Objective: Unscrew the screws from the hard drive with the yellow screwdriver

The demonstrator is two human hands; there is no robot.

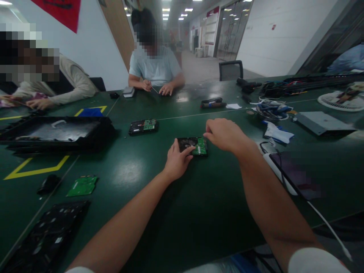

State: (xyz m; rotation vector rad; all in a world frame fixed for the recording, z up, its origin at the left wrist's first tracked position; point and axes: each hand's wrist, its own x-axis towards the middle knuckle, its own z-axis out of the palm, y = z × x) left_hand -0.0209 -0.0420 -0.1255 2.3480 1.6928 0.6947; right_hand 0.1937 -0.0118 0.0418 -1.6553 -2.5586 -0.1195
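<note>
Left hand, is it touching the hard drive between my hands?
Touching. The head view shows the left hand with fingers on the hard drive, one lying across its upper face.

Holding hard drive (pixel 191 141) against green table (pixel 210 197) with left hand (pixel 178 161) — right hand (pixel 224 132) curled at drive's right end, contents unclear. Leftward: second hard drive (pixel 143 126), green circuit board (pixel 83 185). Rightward: bundled cables (pixel 271 109), gray metal box (pixel 325 122) — co-worker (pixel 156 64) seated opposite.

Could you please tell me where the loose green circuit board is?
The loose circuit board lies at left in the head view, on the table, right of a small black object and beyond a larger black piece.
</note>
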